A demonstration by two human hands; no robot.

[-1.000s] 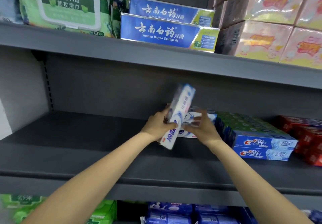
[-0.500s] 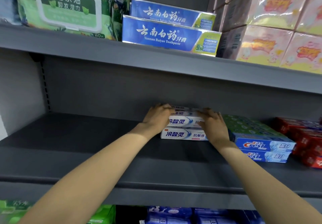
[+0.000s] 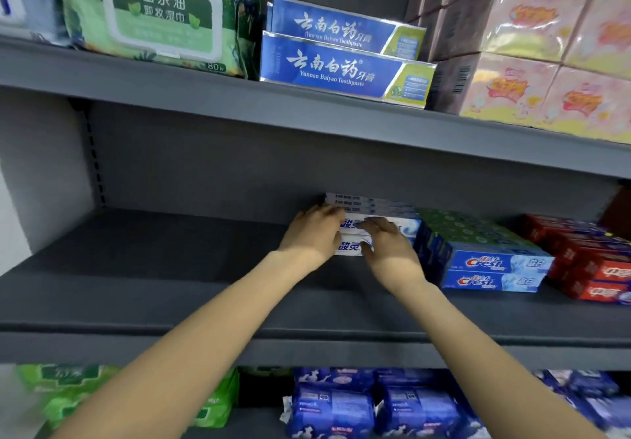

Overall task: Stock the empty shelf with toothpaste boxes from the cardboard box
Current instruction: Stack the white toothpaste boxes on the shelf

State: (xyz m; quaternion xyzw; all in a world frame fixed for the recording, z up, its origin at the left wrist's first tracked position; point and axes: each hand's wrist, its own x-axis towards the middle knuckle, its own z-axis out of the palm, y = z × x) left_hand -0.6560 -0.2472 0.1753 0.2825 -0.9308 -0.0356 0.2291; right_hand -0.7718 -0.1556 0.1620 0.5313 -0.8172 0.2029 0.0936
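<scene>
Head view. Lying flat near the back wall of the grey metal middle shelf, right of its centre: a stack of white-and-blue cardboard toothpaste boxes, 2 high at the front, with more of the same kind behind. Touching the stack's left end: the left hand, fingers laid over the top front box, only slightly bent, neither curled round nor pinching anything. Resting against the front faces of the 2 front boxes: the right hand, fingers spread and nearly straight, thumb low beside the lower box. Both forearms reaching in over the shelf's front edge.

Sitting just right of the stack, touching or nearly so: 2 stacked blue Crest toothpaste cartons with green-patterned tops. Lying further toward the shelf's right edge: red toothpaste cartons.

Standing on the upper grey shelf, near its left end: a green soft pack of wet wipes; at its middle, 2 blue Yunnan Baiyao toothpaste cartons, 1 behind the other; toward its right end, pink-and-yellow wrapped tissue packs.

Showing below the middle shelf: green soft packs at left and blue soft packs at centre, blurred.
</scene>
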